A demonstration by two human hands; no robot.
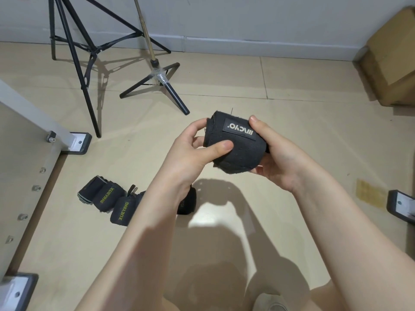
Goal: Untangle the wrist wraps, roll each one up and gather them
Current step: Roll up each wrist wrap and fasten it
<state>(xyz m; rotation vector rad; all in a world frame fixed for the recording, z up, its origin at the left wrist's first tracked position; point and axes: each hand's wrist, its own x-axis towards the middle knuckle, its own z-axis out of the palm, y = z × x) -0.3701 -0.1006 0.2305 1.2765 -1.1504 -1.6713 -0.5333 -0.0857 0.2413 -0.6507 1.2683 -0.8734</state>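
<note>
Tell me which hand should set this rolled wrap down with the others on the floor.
Probably the left hand. The rolled wraps on the floor lie low on the left, right beneath the left forearm, while the right hand holds the black rolled wrap from the far side.

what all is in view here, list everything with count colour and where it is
held wrist wrap: 1, black with a grey label, rolled, in the air between both hands
rolled wrist wraps on the floor: at least 4, black, two with yellow-green lettering, in a row at lower left, partly hidden by the left forearm
tripod stands: 2, black, on the floor at the top left
cardboard box: 1, brown, top right by the wall
table frame: 1, white with dark feet, left edge
dark foot: 1, dark grey, right edge
floor: beige tiles
left hand: grips the held wrap's left end, thumb on its front
right hand: holds the wrap's right end
</note>
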